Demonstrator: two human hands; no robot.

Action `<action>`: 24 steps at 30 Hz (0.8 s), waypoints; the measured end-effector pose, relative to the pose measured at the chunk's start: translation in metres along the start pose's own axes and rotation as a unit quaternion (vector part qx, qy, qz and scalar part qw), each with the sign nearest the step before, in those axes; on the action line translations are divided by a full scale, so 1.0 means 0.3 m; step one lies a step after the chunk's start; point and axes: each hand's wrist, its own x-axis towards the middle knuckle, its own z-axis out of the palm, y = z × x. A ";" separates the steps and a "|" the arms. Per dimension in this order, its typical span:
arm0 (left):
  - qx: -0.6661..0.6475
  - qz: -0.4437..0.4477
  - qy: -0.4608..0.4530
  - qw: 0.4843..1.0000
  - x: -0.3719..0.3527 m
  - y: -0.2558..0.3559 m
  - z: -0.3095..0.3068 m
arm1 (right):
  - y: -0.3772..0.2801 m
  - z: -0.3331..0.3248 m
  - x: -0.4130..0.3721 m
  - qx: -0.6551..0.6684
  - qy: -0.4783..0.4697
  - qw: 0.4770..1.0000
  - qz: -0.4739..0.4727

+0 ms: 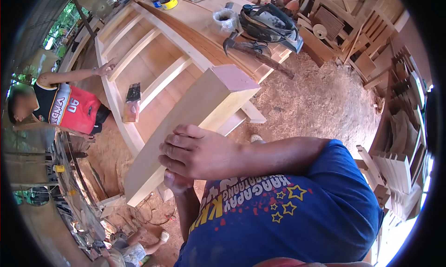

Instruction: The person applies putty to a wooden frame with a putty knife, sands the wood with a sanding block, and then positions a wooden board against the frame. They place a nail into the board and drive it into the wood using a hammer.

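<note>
Out past the right hand [200, 151] stretches a pale slatted wooden frame [172, 36], its near part blocked from view by a long, squared, pale wooden beam [193, 106] directly under that hand's fingers. Left of the hand, there's a co-worker [76, 110] in red and black, one arm reaching to the frame. Up and right of the hand, a green-bodied power tool [287, 23] sits among dark cable; nearer, a wooden-handled hammer [262, 59]. The right hand is half-curled, clasping the beam's edge. The left hand [178, 181], just beneath, is mostly hidden; I can't tell how closed it is.
</note>
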 end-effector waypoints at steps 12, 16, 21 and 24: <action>-0.268 -0.052 0.028 0.962 -0.041 -0.224 -0.102 | 0.109 -0.072 -0.239 0.472 -0.266 0.773 0.331; -0.187 -0.090 0.120 0.971 -0.028 -0.128 0.054 | 0.130 0.080 -0.328 0.642 -0.012 0.619 0.452; -0.147 -0.140 0.103 0.974 -0.041 -0.049 0.109 | 0.097 0.161 -0.242 0.680 0.133 0.558 0.458; -0.073 -0.125 0.078 0.986 -0.056 -0.061 0.048 | 0.085 0.207 -0.244 0.724 0.163 0.469 0.478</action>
